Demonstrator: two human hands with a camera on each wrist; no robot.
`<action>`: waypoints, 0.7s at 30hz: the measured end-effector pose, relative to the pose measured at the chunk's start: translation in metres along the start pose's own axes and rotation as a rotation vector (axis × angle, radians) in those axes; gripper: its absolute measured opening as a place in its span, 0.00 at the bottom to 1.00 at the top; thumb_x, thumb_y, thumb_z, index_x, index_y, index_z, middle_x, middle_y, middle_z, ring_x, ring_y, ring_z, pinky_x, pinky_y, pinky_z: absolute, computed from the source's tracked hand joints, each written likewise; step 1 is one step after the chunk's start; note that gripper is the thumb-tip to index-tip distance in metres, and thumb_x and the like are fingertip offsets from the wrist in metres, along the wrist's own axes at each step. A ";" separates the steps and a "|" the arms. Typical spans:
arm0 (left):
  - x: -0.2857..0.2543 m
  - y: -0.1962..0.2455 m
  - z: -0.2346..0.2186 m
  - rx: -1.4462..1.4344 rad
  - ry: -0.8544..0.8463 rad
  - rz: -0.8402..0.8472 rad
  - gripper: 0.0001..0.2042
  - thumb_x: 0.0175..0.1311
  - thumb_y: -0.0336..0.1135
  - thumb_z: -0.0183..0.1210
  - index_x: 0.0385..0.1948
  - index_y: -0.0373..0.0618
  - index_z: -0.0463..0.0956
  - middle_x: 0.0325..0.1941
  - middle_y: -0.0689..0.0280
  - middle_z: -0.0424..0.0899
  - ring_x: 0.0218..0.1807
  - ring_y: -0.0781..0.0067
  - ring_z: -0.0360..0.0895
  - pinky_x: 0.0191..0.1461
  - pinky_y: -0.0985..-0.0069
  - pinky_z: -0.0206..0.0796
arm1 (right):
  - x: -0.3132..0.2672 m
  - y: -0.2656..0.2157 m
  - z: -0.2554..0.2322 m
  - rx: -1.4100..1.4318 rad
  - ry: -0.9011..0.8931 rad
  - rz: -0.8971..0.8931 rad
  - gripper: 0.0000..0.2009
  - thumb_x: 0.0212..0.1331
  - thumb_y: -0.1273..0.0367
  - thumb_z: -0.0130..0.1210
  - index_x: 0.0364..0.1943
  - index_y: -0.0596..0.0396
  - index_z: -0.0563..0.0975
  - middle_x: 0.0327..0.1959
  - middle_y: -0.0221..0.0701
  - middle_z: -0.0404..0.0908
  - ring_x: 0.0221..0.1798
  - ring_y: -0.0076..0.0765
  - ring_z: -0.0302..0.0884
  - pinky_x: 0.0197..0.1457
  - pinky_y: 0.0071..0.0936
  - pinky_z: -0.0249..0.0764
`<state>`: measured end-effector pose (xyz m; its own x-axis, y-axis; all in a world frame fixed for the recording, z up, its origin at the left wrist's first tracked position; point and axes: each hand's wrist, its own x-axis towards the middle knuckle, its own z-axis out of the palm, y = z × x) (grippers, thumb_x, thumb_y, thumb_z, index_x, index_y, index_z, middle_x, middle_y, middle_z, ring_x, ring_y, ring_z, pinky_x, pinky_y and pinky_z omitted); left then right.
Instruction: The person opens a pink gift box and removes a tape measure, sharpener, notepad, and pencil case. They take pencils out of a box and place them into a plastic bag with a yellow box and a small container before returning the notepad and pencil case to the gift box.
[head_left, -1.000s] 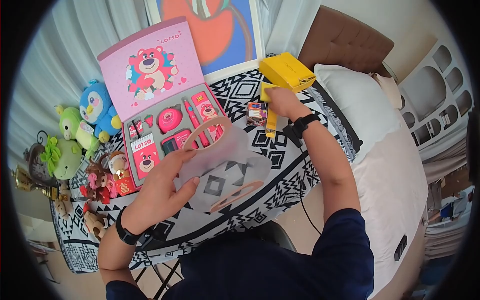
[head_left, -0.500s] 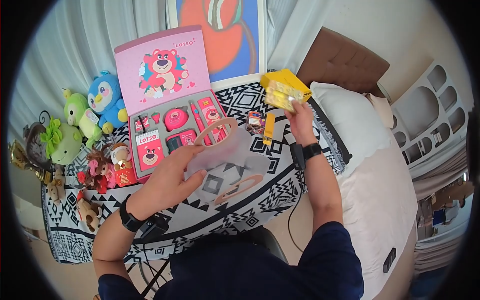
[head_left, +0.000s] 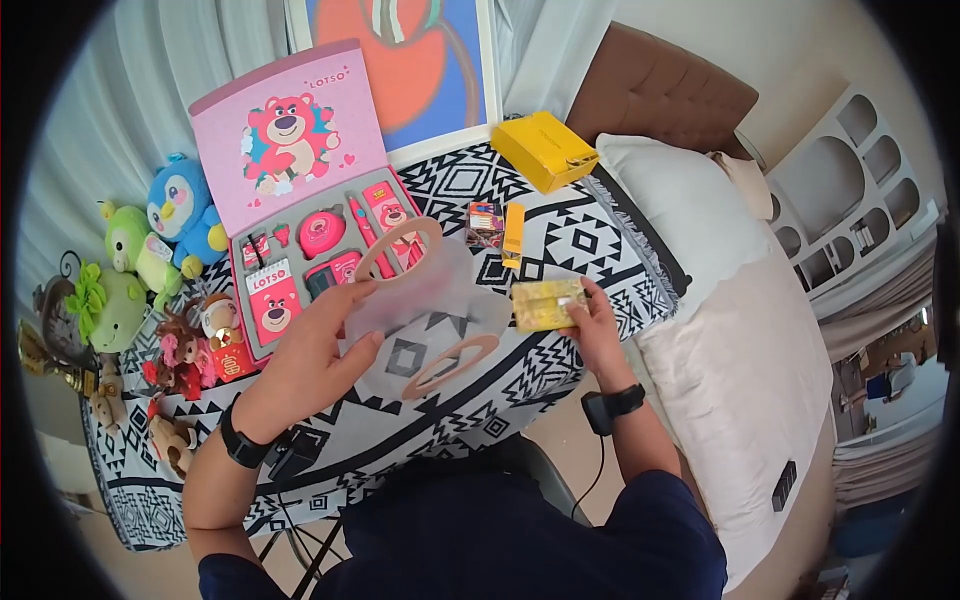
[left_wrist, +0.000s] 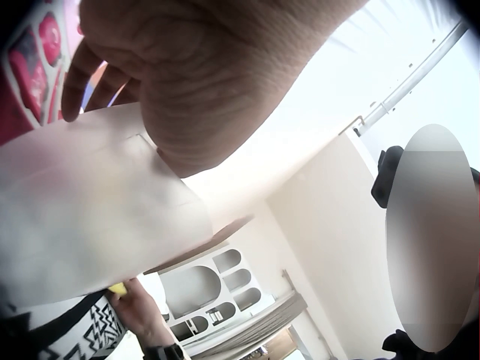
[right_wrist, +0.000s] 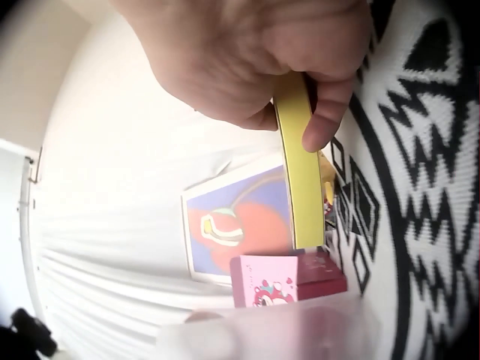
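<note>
My left hand grips a frosted translucent bag at its upper left, fingers at the beige ring handle. A second ring handle hangs on the near side, so the bag's mouth gapes between them. To the right of the bag, my right hand pinches a flat yellow patterned box between thumb and fingers, held above the cloth. The right wrist view shows this box's plain yellow narrow side. In the left wrist view, the bag covers much of the scene below the palm.
A pink Lotso gift box stands with its lid up behind the bag. Further right sit a slim yellow box, a small colourful box and a larger yellow box. Plush toys line the left; a bed adjoins the right.
My right hand has lifted the flat yellow box from near the larger yellow box and brought it toward me, beside the bag. The left hand keeps its hold on the bag.
</note>
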<state>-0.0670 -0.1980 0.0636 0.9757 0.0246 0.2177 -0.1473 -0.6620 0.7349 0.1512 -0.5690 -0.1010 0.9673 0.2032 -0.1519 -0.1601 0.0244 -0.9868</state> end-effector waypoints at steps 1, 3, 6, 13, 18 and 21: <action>0.000 -0.002 0.000 -0.010 0.012 -0.010 0.27 0.71 0.37 0.63 0.70 0.39 0.71 0.56 0.53 0.82 0.40 0.62 0.78 0.42 0.68 0.74 | -0.004 0.001 -0.004 -0.340 0.015 -0.194 0.31 0.71 0.73 0.60 0.77 0.55 0.65 0.63 0.41 0.79 0.54 0.36 0.85 0.46 0.30 0.86; -0.003 -0.002 -0.001 -0.012 0.009 -0.033 0.27 0.71 0.37 0.63 0.70 0.40 0.71 0.55 0.53 0.82 0.40 0.63 0.78 0.42 0.69 0.73 | -0.017 -0.007 -0.011 -1.015 0.036 -0.580 0.32 0.67 0.71 0.64 0.75 0.56 0.68 0.66 0.46 0.75 0.60 0.42 0.82 0.56 0.37 0.85; -0.002 0.006 -0.008 -0.019 -0.074 -0.126 0.26 0.74 0.34 0.62 0.72 0.40 0.70 0.65 0.55 0.79 0.59 0.63 0.78 0.54 0.70 0.76 | -0.033 -0.047 0.001 -1.179 -0.168 -0.724 0.39 0.55 0.66 0.72 0.74 0.55 0.71 0.74 0.53 0.68 0.76 0.63 0.67 0.78 0.51 0.67; -0.002 0.000 -0.001 -0.014 -0.020 -0.042 0.27 0.72 0.38 0.63 0.70 0.39 0.71 0.55 0.53 0.82 0.39 0.63 0.78 0.43 0.68 0.73 | -0.008 -0.070 0.018 -1.424 -0.598 -0.748 0.43 0.49 0.70 0.70 0.77 0.44 0.70 0.77 0.50 0.67 0.80 0.64 0.62 0.81 0.52 0.63; -0.007 0.006 -0.009 0.019 -0.086 -0.094 0.27 0.74 0.35 0.63 0.73 0.41 0.69 0.67 0.56 0.79 0.57 0.64 0.81 0.52 0.70 0.76 | 0.012 -0.083 0.024 -1.304 -0.732 -0.587 0.45 0.44 0.72 0.70 0.76 0.48 0.71 0.70 0.47 0.75 0.72 0.56 0.73 0.74 0.41 0.74; -0.006 0.008 -0.009 -0.017 -0.053 -0.078 0.27 0.73 0.37 0.63 0.71 0.40 0.71 0.59 0.53 0.80 0.44 0.61 0.79 0.46 0.67 0.75 | 0.012 -0.110 0.028 -0.912 -0.693 -0.496 0.44 0.45 0.71 0.70 0.76 0.49 0.71 0.67 0.41 0.78 0.68 0.45 0.79 0.69 0.35 0.78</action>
<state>-0.0759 -0.1967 0.0744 0.9915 0.0351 0.1253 -0.0730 -0.6469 0.7591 0.1753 -0.5421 0.0073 0.5328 0.8455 0.0358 0.6546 -0.3849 -0.6507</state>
